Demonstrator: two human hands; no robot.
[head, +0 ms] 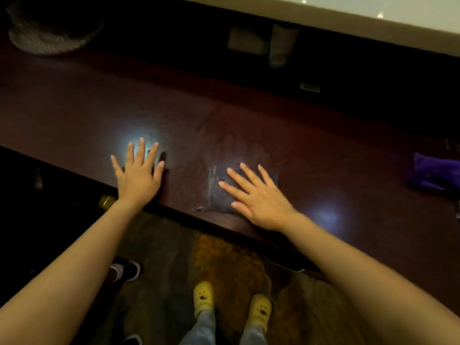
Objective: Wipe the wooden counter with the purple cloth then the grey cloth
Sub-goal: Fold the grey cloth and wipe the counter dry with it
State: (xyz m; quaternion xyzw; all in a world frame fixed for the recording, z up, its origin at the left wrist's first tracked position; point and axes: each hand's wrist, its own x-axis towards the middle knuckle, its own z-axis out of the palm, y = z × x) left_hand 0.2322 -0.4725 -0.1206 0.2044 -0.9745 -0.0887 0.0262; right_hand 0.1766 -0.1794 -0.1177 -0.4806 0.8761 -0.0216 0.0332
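Note:
The dark wooden counter (pixel 249 125) runs across the view from left to right. A folded grey cloth (pixel 219 192) lies near its front edge. My right hand (pixel 256 197) lies flat on the grey cloth with the fingers spread, pressing it to the wood. My left hand (pixel 139 173) rests flat on the bare counter to the left of the cloth, fingers apart and holding nothing. The purple cloth (pixel 433 173) lies crumpled on the counter at the far right, apart from both hands.
A round woven basket (pixel 52 33) stands at the counter's back left. A pale cylinder (pixel 281 46) and a pale box (pixel 246 41) stand at the back. Below the counter are a rug (pixel 224 265), shoes (pixel 124 270) and my feet in yellow slippers (pixel 204 295).

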